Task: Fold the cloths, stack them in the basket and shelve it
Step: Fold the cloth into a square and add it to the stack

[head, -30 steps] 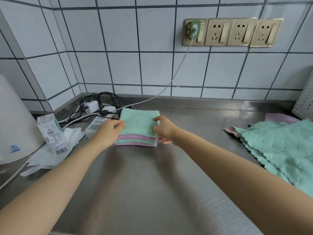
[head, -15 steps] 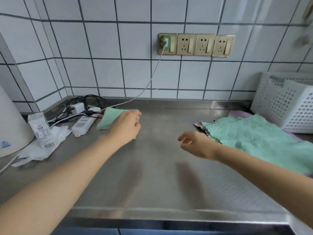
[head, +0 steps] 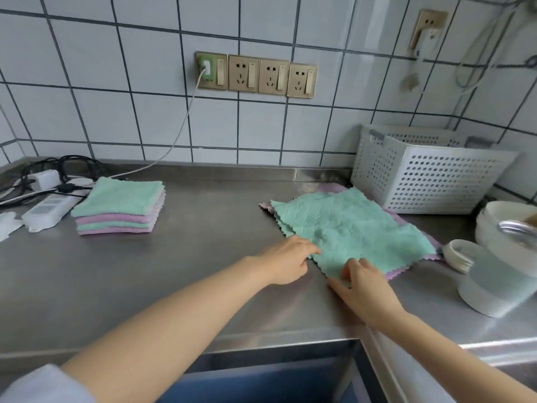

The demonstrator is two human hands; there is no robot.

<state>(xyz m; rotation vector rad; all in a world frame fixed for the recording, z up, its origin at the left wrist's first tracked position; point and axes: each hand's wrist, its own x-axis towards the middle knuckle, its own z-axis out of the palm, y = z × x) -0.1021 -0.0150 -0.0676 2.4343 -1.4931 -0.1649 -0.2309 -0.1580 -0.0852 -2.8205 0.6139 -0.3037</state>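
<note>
1. My left hand (head: 286,261) rests on the tabletop (head: 145,286) at the near left edge of the flat green cloth (head: 348,228), its fingers curled and touching that edge; I cannot tell whether they pinch it.
2. My right hand (head: 360,282) pinches the nearest corner of the same green cloth between curled fingers.
3. The green cloth lies spread just beyond both hands, on top of a pink cloth (head: 392,274) whose edges show around it.
4. The white basket (head: 430,175) stands behind the spread cloths, far beyond my right hand, by the tiled wall.
5. The folded pile (head: 119,210) of green and pink cloths sits well to the left of my left hand, beside a power strip (head: 48,210).
6. White bowls (head: 505,251) stand to the right of my right hand.
</note>
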